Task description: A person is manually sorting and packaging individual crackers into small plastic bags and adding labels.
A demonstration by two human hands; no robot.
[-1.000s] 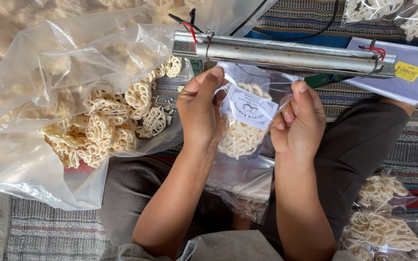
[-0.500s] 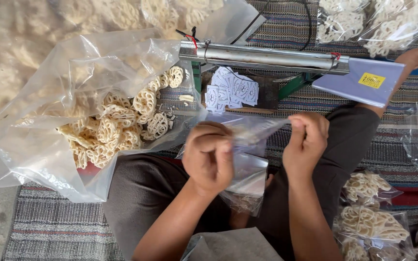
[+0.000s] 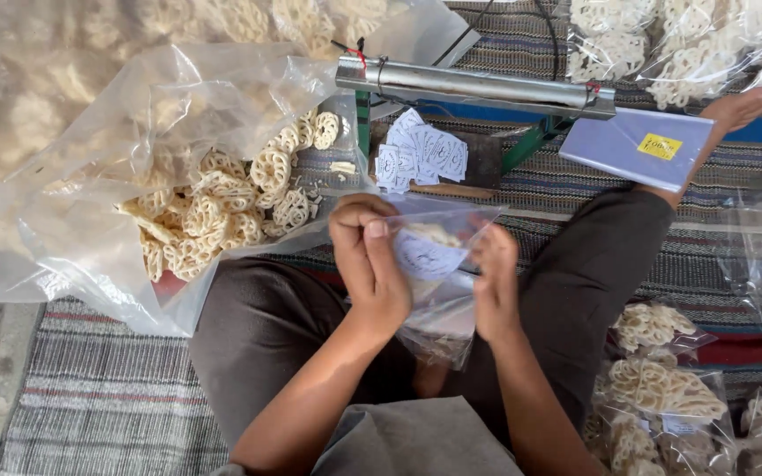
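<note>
Left hand: the left hand (image 3: 372, 264) pinches the top edge of a small clear plastic bag of pale lattice-shaped crackers (image 3: 438, 291), fingers (image 3: 365, 231) closed on the film.
Right hand: the right hand (image 3: 494, 286) grips the bag's other side, fingers curled narrow against the plastic.
Bag position: held above the person's lap, between both hands, with a white paper label (image 3: 425, 257) showing inside near the mouth.
Ahead: a long metal bar sealer on a green stand (image 3: 474, 86), and a loose stack of white paper labels (image 3: 423, 154) just below it on the striped woven mat (image 3: 99, 405).
Left side: a large clear plastic sack of the same crackers (image 3: 205, 211), open and spilling toward the knee.
Right side: filled small cracker bags (image 3: 663, 388) lying near the leg.
Risk: the thin film looks slippery; an uneven pinch could tilt the mouth, spilling brittle crackers or shifting the label.
</note>
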